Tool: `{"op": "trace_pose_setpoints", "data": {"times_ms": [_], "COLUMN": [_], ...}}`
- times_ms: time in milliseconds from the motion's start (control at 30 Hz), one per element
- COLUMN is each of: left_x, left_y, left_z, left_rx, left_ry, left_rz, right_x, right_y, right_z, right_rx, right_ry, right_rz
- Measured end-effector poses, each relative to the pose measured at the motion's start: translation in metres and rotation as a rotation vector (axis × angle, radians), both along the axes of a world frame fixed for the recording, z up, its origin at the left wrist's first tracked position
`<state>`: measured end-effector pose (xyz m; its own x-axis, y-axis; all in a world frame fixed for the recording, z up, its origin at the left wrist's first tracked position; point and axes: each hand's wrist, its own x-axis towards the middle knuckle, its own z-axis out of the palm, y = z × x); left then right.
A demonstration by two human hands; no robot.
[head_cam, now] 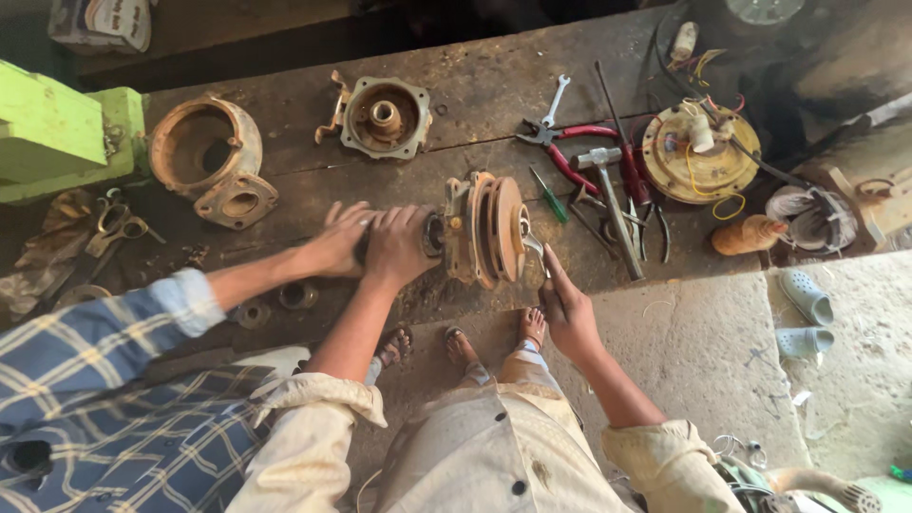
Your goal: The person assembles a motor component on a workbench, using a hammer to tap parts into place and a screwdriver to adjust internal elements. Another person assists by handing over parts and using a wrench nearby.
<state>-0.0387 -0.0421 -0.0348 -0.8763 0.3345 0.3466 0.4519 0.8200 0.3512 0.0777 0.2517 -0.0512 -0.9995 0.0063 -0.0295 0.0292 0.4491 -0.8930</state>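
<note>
While the rusty pump assembly (483,228) lies on its side across the dark wooden workbench (494,81), treat its long axis as running left to right along the bench, with the stacked flanges standing on edge near the front. Your two hands sit at opposite ends of that axis, and this is the relation that governs the work.

Your left hand (397,249) is the nearer one to the body of the assembly: it is closed around the dark shaft end (432,234) that sticks out of the left face, fingers wrapped tight. Your right hand (567,309) lies off the right face, lower and toward you, fingers curled narrowly around the handle of a metal wrench (532,255) whose head meets the right-hand flange. The assembly therefore lies up and to the left of your right-hand fingers.

A co-worker's hand (340,237), coming from a blue checked sleeve (114,332), rests against the same left end, touching your left hand.

Well apart to the right lie a hammer (608,195), red-handled pliers (570,152) and a green-handled screwdriver (549,196). A separate housing (385,116) sits behind the assembly.
</note>
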Motion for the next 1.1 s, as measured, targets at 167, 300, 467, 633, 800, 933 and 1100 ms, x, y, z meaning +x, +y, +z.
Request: {"op": "trace_pose_setpoints", "data": {"times_ms": [167,300,467,633,800,933,1100], "left_x": [0.001,0.004,0.007,0.004,0.006,0.002,0.001], "left_y": [0.001,0.001,-0.003,-0.004,-0.003,0.0,0.006], "left_z": [0.0,0.001,0.002,0.002,0.001,0.003,0.004], "left_rx": [0.021,0.006,-0.002,0.016,-0.027,0.013,-0.003], "left_ry": [0.008,-0.033,-0.042,-0.026,-0.084,-0.035,-0.055], "left_rz": [-0.014,0.01,0.019,0.016,0.041,0.016,0.018], "right_x": [-0.006,0.0,0.036,0.049,0.043,0.044,0.05], "right_y": [0.009,0.015,0.064,0.094,0.076,0.055,0.048], "right_z": [-0.016,0.011,0.088,0.128,0.088,0.029,-0.013], "right_rx": [-0.637,-0.678,-0.876,-1.251,-0.974,-0.343,0.046], "right_ry": [-0.324,-0.321,0.336,-0.161,-0.397,-0.33,0.051], "right_rz": [-0.075,-0.26,0.024,-0.22,-0.092,-0.257,-0.163]}}
